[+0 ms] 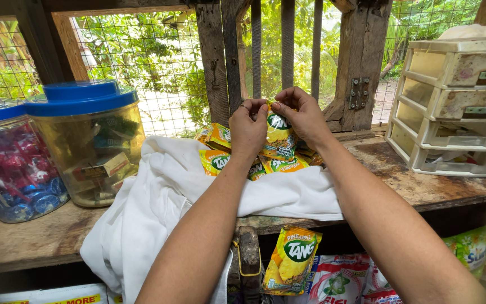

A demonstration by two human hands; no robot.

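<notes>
Pinching one yellow sachet (279,132), both hands' grip closed (jar (88,146) seemingly holds sweets).

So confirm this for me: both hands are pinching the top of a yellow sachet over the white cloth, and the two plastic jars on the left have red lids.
One detail is wrong: the jar lids are blue, not red, as the head view shows. The rest holds: the left hand and right hand pinch the top of a yellow sachet above the white cloth.

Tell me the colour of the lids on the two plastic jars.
Both lids are blue, seen in the head view.
</notes>
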